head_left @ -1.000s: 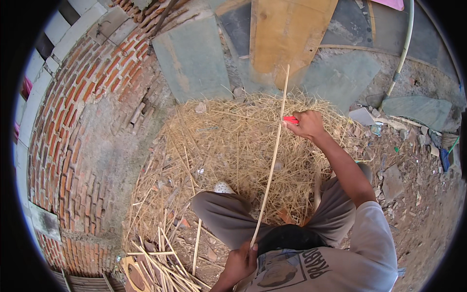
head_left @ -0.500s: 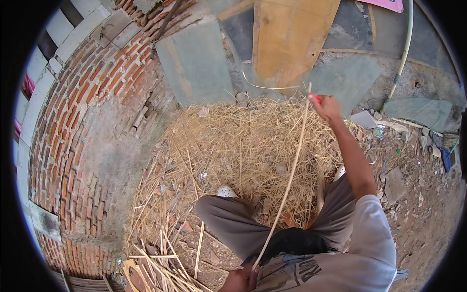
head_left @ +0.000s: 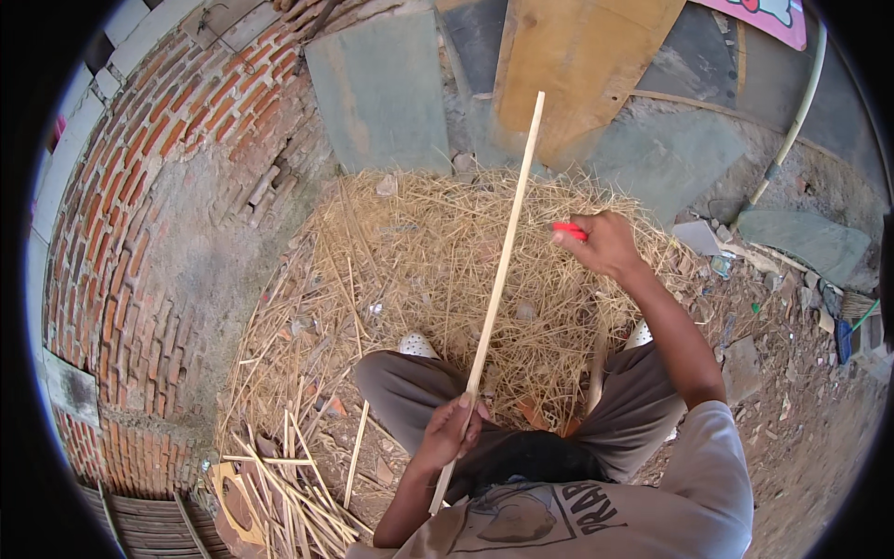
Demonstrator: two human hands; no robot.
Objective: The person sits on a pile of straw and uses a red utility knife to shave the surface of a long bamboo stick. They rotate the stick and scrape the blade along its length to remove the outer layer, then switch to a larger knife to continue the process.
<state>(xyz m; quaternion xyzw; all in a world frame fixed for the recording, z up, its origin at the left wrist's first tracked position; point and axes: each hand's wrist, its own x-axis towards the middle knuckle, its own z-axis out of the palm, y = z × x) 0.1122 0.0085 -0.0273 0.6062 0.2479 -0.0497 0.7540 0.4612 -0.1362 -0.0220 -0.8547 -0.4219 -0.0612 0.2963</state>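
Observation:
A long pale bamboo strip point(head_left: 507, 247) slants upward from my lap, its far end in front of the leaning boards. My left hand point(head_left: 452, 430) is closed around its lower part, and the butt end sticks out below the fist toward my shirt. To the right of the strip and apart from it, my right hand point(head_left: 603, 244) is closed on a small red-handled tool point(head_left: 570, 230). The tool points left toward the strip; its blade, if any, cannot be made out.
Thin shavings point(head_left: 428, 252) form a thick heap before my feet. Several more strips point(head_left: 293, 489) lie at lower left beside a brick wall point(head_left: 121, 270). Boards point(head_left: 382, 93) lean at the back; a pale pipe point(head_left: 801, 112) and rubble point(head_left: 745, 363) are at right.
My right hand with the red-handled tool has come off the strip's far end and drawn nearer and left. My left hand has risen with the strip. A loose curled shaving is gone from the air.

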